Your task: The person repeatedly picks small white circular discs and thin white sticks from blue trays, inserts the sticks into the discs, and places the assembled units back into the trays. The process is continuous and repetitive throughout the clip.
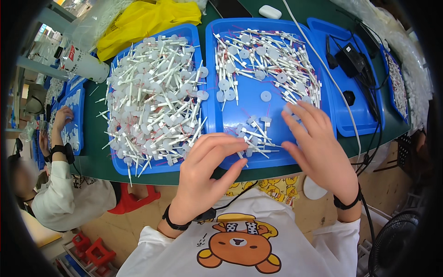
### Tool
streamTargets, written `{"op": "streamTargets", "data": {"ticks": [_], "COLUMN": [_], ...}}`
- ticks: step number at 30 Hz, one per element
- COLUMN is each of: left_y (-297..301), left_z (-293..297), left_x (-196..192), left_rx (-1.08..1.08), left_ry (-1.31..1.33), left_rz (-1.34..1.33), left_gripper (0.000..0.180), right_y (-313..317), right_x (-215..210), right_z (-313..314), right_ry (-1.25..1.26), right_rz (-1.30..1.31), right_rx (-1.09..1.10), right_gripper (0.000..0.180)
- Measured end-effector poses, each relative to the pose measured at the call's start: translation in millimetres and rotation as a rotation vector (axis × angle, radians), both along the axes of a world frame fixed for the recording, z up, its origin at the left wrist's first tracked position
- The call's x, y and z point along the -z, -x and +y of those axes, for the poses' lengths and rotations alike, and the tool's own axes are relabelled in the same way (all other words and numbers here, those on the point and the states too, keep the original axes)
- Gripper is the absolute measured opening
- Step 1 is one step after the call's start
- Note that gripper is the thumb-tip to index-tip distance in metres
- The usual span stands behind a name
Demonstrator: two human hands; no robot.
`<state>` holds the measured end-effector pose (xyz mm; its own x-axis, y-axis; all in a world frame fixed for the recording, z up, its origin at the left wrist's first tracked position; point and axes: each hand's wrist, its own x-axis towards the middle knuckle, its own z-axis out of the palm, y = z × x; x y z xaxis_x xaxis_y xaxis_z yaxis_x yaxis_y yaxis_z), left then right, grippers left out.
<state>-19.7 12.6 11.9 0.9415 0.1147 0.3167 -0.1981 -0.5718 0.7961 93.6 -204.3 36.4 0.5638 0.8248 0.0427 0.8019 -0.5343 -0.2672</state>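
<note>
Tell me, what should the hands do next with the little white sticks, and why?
Probably close the left hand on one white stick from the small cluster in the middle blue tray. Its fingertips already touch that cluster, and the right hand rests open just beside it.

Light: bright, even, cast from overhead | Shadows: soft and short under the hands [258, 157] | Glare: mild sheen seen on the blue trays [240, 106] | Distortion: straight edges bent, corners blacked out | Focus: centre sharp, rim softened
</note>
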Motion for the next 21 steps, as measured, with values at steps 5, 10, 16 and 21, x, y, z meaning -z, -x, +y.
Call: {"op": "streamTargets", "data": {"ticks": [5,10,16,21], "left_y": [-3.6,0.7,4.2,8.6], "left_z": [-10.8,-10.3,-8.0,-6.9], "left_x": [-2.6,4.0,-0.4,-0.5], "left_rx": [0.025,-0.007,-0.079,-0.060], "left_ry": [0.096,0.089,0.104,0.214], "left_rz": [-0.044,-0.075,-0.051,0.005], "left_gripper": [0.038,0.038,0.039,0.042], "right_y": [17.1,7.3,-36.7,-53.3], "right_x": [-22.9,-25.3,3.4,7.8], "right_z": [8.5,15.1,10.3,17.0], "right_ry": [-0.348,-0.383,-0.123,0.017], "right_rz": [0.645,0.707,0.013,0.045], "right_rx": [-0.273,-0.274,0.020,0.099], "right_gripper": [0.053,0.040,0.019,0.013]}}
